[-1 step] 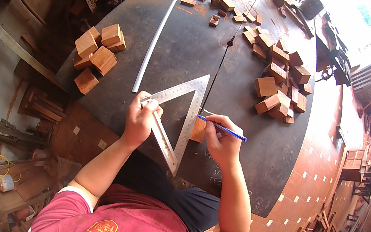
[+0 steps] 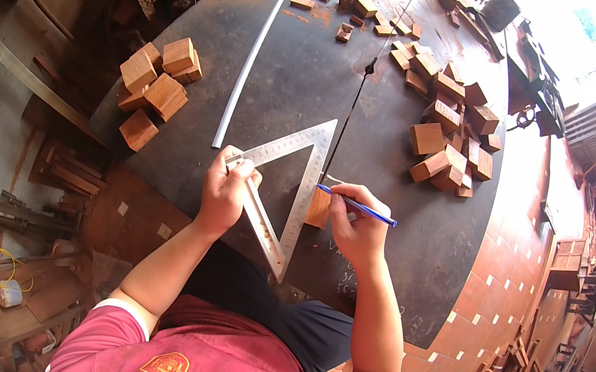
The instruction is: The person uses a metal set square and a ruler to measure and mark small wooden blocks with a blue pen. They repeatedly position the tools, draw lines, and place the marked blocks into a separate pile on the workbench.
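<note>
The left hand point(image 2: 226, 193) is gripping a flat metal triangle point(image 2: 306, 187). The right hand point(image 2: 359, 227) is clasping a pen point(image 2: 379, 215) beside a wooden block point(image 2: 317, 210).

Triangle ruler point(image 2: 303, 195) smooth met.; pen point(image 2: 379, 216) glossy plast.; block point(image 2: 317, 210) matt wd.

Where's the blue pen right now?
In the head view, the blue pen is just right of the middle, held in the person's right hand. Its tip is beside the metal triangle, near a small wooden block.
</note>
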`<action>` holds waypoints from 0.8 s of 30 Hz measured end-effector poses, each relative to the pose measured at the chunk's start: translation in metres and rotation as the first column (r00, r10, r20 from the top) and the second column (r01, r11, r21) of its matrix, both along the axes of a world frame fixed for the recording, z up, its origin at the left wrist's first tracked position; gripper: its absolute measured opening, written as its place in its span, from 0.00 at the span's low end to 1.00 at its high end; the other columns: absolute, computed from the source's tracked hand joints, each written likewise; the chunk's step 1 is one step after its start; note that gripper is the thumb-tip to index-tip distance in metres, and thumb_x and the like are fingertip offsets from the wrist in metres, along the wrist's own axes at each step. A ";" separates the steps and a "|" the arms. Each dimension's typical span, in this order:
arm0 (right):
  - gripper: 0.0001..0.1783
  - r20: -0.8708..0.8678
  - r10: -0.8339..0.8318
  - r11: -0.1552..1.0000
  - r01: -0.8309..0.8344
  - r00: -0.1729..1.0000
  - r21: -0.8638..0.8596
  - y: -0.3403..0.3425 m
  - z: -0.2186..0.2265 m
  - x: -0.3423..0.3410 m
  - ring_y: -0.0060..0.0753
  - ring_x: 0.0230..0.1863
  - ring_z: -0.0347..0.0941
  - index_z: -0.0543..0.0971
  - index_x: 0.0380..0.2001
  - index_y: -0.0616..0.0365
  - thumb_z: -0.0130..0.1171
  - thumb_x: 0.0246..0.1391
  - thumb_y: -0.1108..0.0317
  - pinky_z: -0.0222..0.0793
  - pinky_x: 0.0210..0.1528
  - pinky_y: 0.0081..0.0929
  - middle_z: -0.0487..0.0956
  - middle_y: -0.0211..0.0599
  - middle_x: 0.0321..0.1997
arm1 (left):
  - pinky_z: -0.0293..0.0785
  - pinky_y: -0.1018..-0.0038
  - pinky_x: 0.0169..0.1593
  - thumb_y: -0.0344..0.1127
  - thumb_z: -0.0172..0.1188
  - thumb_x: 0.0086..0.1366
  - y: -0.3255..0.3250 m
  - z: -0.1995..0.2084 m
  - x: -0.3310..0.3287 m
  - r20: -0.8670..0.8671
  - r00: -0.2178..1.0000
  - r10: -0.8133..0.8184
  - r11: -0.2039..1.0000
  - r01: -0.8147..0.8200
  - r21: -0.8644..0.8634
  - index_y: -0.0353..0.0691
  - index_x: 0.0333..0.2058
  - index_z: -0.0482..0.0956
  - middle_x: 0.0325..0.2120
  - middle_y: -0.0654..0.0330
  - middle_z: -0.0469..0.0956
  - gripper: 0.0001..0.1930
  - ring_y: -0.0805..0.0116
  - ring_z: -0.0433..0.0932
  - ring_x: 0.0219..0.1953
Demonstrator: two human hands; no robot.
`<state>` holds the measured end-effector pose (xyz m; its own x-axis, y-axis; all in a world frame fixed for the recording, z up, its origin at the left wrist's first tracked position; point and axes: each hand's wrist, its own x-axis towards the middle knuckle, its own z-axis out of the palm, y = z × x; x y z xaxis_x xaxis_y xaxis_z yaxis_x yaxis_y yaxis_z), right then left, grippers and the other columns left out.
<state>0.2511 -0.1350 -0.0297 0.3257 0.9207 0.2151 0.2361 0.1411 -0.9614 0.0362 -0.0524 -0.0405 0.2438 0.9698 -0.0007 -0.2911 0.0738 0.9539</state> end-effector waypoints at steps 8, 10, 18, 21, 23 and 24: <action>0.03 0.058 0.020 1.000 -0.019 0.998 -0.011 0.004 0.003 0.005 0.14 0.29 0.74 0.82 0.37 0.65 0.61 0.60 0.79 0.69 0.29 0.16 0.82 0.30 0.29 | 0.66 0.78 0.28 0.29 0.48 0.73 0.006 -0.001 0.002 -0.042 0.999 0.013 1.000 -0.012 0.018 0.39 0.33 0.65 0.22 0.63 0.69 0.06 0.80 0.65 0.23; 0.03 0.072 0.031 0.999 -0.029 0.997 -0.023 0.003 0.006 0.005 0.14 0.30 0.75 0.82 0.37 0.66 0.61 0.61 0.79 0.70 0.30 0.16 0.82 0.30 0.30 | 0.66 0.78 0.28 0.29 0.49 0.73 0.005 -0.004 0.002 -0.043 0.999 0.026 1.000 -0.025 0.017 0.39 0.33 0.66 0.22 0.64 0.69 0.06 0.80 0.65 0.23; 0.03 0.115 0.020 1.000 -0.019 0.993 -0.009 0.004 0.008 0.004 0.13 0.29 0.75 0.83 0.37 0.64 0.62 0.60 0.78 0.70 0.30 0.16 0.83 0.30 0.29 | 0.66 0.78 0.26 0.32 0.50 0.73 0.004 -0.002 0.002 -0.090 0.995 0.041 0.999 -0.038 0.034 0.40 0.34 0.66 0.21 0.63 0.70 0.06 0.79 0.67 0.21; 0.03 0.106 0.023 1.000 -0.023 0.994 -0.006 0.004 0.009 0.003 0.14 0.29 0.75 0.83 0.37 0.63 0.62 0.60 0.78 0.69 0.30 0.17 0.83 0.30 0.29 | 0.67 0.79 0.23 0.36 0.50 0.73 0.007 -0.011 -0.001 -0.121 0.992 0.038 0.997 -0.030 0.068 0.41 0.37 0.67 0.21 0.61 0.73 0.06 0.79 0.69 0.18; 0.03 0.126 0.020 1.000 -0.020 0.992 -0.002 0.004 0.008 0.003 0.14 0.28 0.75 0.83 0.36 0.64 0.61 0.60 0.78 0.69 0.30 0.17 0.83 0.30 0.29 | 0.67 0.79 0.23 0.36 0.50 0.73 0.007 -0.011 -0.001 -0.125 0.991 0.040 0.998 -0.032 0.063 0.40 0.37 0.67 0.21 0.62 0.73 0.07 0.79 0.69 0.18; 0.03 0.136 0.018 1.000 -0.019 0.991 0.000 0.004 0.007 0.003 0.14 0.28 0.75 0.83 0.36 0.64 0.61 0.60 0.78 0.69 0.29 0.17 0.82 0.30 0.29 | 0.67 0.79 0.24 0.34 0.50 0.73 0.005 -0.009 0.000 -0.120 0.992 0.046 0.998 -0.041 0.047 0.40 0.36 0.67 0.21 0.62 0.72 0.06 0.79 0.68 0.19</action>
<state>0.2544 -0.1306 -0.0223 0.2763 0.9259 0.2575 0.3616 0.1481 -0.9205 0.0360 -0.0470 -0.0493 0.2023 0.9792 0.0161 -0.1753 0.0200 0.9843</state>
